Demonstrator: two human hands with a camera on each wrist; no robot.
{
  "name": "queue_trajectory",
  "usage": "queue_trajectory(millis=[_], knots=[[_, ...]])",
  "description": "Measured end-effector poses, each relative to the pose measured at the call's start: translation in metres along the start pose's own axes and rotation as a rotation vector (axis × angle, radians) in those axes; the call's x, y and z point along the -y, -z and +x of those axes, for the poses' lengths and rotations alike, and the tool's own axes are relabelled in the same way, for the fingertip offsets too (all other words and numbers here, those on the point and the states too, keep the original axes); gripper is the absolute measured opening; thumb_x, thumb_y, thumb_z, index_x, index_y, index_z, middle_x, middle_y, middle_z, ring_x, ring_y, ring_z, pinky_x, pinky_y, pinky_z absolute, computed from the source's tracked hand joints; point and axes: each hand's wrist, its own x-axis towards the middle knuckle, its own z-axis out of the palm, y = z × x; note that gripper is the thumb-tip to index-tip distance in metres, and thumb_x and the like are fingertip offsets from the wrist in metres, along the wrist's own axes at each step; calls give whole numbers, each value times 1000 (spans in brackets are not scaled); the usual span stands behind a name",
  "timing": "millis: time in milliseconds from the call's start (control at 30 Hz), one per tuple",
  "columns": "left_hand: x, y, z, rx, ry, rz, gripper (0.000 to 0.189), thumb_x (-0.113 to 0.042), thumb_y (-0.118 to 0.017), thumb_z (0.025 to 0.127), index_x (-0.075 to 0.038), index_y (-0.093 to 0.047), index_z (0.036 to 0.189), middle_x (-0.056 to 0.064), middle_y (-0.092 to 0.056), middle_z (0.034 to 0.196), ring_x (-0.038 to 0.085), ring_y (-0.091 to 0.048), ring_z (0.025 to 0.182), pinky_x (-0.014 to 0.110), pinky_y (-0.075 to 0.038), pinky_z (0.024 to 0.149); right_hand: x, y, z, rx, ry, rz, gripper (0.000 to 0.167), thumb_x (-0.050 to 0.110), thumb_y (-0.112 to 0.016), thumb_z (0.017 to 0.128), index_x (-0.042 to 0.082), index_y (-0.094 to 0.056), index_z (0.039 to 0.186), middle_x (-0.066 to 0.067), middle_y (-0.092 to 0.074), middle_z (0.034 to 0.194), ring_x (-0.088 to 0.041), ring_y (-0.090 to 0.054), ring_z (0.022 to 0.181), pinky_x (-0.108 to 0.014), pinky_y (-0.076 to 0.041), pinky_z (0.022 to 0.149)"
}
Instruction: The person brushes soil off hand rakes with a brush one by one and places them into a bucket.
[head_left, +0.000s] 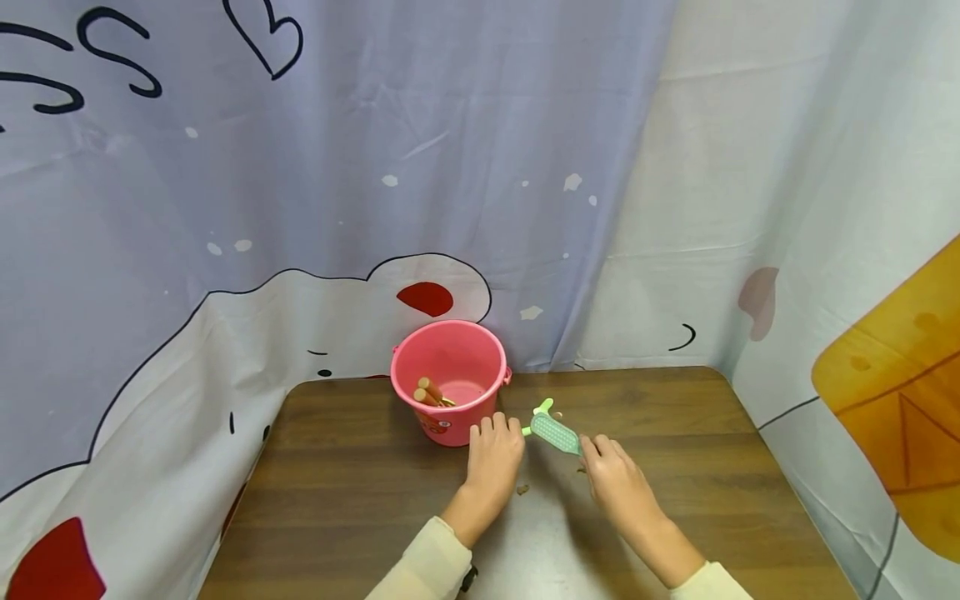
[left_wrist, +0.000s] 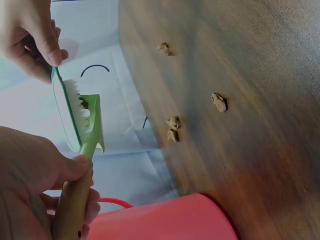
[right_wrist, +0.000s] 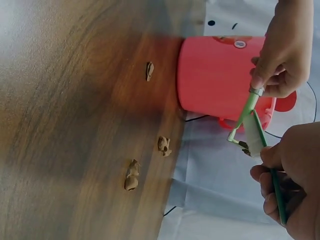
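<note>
My left hand (head_left: 493, 462) grips the wooden handle of a small garden tool (left_wrist: 75, 197) with a lime-green, bent head; its exact kind is unclear. In my right hand (head_left: 618, 483) is a green scrub brush (head_left: 556, 434), pinched at its near end. The brush's white bristles (left_wrist: 76, 102) lie against the tool's green head, seen from the side in the left wrist view. Dark dirt (right_wrist: 244, 146) clings to the head beside the bristles. Both hands hold these things above the table, just right of a pink bucket (head_left: 459, 348).
Two more wooden handles (head_left: 426, 393) stick up inside the bucket. Several brown crumbs or clods, such as this clod (left_wrist: 219, 102), lie scattered on the wooden table (head_left: 337, 492). A printed curtain (head_left: 525, 208) hangs behind the table and along its sides.
</note>
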Motion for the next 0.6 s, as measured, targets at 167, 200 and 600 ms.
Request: queue_trajectory(millis=[167,200,600], knots=[[-2,1,1,13,5,-8,30,-11,-39,95,-14,-65,80,5,-57,77,22,-54,70,33,-35,61,-1,-2,1,-9,0,-48,46,8,-87,73,-12,-69,110,-17,-64,88,-25,-61,72,-35,-58,64],[-2,1,1,16,7,-11,29,-12,-40,95,-14,-65,80,5,-57,78,22,-54,70,34,-35,61,0,-2,1,-10,3,-63,47,9,-88,71,-12,-70,110,-17,-64,88,-26,-61,71,-35,-57,64],[-6,0,0,80,25,-23,13,-21,-61,90,-17,-71,82,5,-58,79,24,-56,73,36,-38,64,4,-2,9,-101,49,-180,28,1,-51,88,-12,-72,100,-17,-63,82,-28,-60,66,-38,-52,56]])
